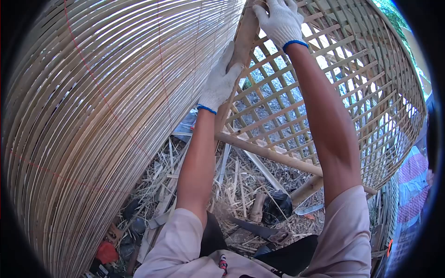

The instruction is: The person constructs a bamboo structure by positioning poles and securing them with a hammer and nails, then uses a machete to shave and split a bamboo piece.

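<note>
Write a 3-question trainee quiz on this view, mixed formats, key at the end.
1. Multiple choice. What colour is the glove trim?
A) red
B) blue
C) green

2. True or false. In this view, the lattice is left of the post.

3. Fill in. The hand nearer the top edge of the view is the person's ____ hand.

Key:
1. B, blue.
2. False; the lattice is right of the post.
3. Right; the right hand is higher in view than the left hand.
</note>
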The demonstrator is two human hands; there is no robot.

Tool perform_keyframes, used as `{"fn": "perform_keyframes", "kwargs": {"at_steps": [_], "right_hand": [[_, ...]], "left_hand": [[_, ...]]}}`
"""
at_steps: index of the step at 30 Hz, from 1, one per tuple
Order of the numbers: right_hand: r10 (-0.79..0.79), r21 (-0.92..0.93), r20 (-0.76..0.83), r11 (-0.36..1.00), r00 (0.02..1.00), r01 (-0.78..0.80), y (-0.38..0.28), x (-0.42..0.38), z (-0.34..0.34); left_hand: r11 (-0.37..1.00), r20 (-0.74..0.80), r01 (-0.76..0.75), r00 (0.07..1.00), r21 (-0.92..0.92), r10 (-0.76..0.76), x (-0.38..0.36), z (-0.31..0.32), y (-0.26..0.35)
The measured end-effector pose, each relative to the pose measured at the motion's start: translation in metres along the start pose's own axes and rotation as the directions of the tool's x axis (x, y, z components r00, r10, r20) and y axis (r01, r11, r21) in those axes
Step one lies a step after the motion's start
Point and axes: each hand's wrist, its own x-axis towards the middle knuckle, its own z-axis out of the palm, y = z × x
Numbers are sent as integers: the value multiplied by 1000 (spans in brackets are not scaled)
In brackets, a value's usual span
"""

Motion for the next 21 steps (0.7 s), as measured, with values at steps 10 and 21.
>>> {"fn": "perform_keyframes", "kwargs": {"at_steps": [10,21], "right_hand": [[8,42,-14,999,1000,-7,-1,-1,-3],[34,-20,-8,999,999,-34,3,-2,6]], "left_hand": [[993,26,11,1000,119,-15,-3,5,5],[1000,4,-10,1000,12,10,-5,5,4]]}}
